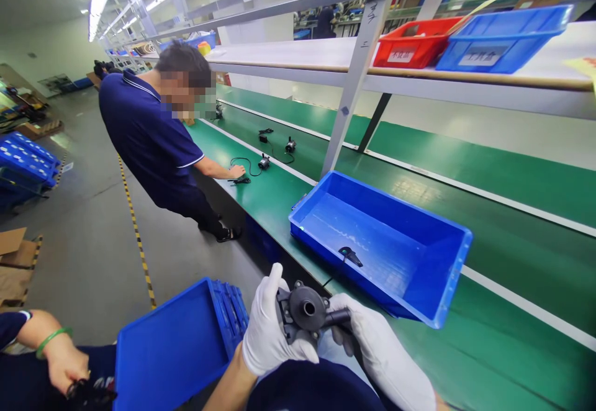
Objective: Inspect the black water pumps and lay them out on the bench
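Observation:
Both my hands wear white gloves. A small black water pump (307, 308) with a round face and a centre hole is held up between them, close to my body. My left hand (267, 330) grips its left side, the thumb below and fingers around the edge. Around the side outlet pipe of the pump, my right hand (372, 339) is closed. A black cord runs from near the pump over the wall of a big blue bin (382, 225). Inside that bin lies a small black plug-like piece (350, 256).
The bin stands on a green workbench (507, 361). Further along, a co-worker (144, 125) touches a cord near small pumps (264, 161). Red (410, 45) and blue (503, 41) bins sit on the shelf. Stacked blue trays (172, 343) and another person's hand (67, 361) are at left.

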{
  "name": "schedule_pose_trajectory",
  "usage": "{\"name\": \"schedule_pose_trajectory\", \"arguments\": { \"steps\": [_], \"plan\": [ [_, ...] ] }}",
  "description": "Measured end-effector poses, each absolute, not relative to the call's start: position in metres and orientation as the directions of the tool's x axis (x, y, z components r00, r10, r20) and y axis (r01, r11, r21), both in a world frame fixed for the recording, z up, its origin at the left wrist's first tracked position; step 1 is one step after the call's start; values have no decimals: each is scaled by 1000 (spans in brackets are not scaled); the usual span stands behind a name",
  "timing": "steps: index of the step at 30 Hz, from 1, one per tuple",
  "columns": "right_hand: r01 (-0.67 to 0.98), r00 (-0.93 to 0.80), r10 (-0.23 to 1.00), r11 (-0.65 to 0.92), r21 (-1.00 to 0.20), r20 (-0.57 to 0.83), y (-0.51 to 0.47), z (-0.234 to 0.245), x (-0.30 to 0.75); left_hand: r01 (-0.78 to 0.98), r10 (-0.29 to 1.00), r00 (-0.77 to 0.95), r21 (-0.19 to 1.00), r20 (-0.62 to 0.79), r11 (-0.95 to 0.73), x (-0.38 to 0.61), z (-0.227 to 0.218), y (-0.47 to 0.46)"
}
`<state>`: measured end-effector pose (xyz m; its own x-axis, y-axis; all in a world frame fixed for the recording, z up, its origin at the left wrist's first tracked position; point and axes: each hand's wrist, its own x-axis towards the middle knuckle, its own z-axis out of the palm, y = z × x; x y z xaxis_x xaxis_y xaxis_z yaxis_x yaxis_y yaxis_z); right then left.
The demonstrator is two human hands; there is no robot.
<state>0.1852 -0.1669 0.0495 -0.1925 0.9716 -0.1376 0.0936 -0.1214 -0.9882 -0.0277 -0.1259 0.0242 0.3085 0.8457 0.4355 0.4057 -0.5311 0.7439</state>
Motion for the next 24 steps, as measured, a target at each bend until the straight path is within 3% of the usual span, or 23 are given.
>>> {"name": "schedule_pose_trajectory", "arguments": {
  "steps": [6,9,12,15,17,20,24],
  "plan": [
    [161,-183,975,-100,-982,-129,-165,52,185,397,865,290,771,410,-498,-28,21,-127],
    [190,-149,969,-169,-967,-199,-160,60,185,396,899,279,812,338,-428,-30,22,-130],
    [120,-114,945,-292,-949,-305,-151,65,182,267,939,278,923,200,-276,-33,31,-134],
    [-75,-134,879,-469,-880,-457,-142,64,176,67,949,316,998,-6,-16,-36,46,-137],
    [-169,-134,821,-571,-804,-555,-138,65,172,41,928,359,995,-102,93,-35,54,-137],
    [-84,-104,828,-559,-825,-550,-135,77,166,-7,913,370,983,-169,185,-28,59,-129],
    [57,-157,895,-413,-909,-417,-138,103,167,-374,843,443,792,-305,483,-15,47,-112]
  ]
}}
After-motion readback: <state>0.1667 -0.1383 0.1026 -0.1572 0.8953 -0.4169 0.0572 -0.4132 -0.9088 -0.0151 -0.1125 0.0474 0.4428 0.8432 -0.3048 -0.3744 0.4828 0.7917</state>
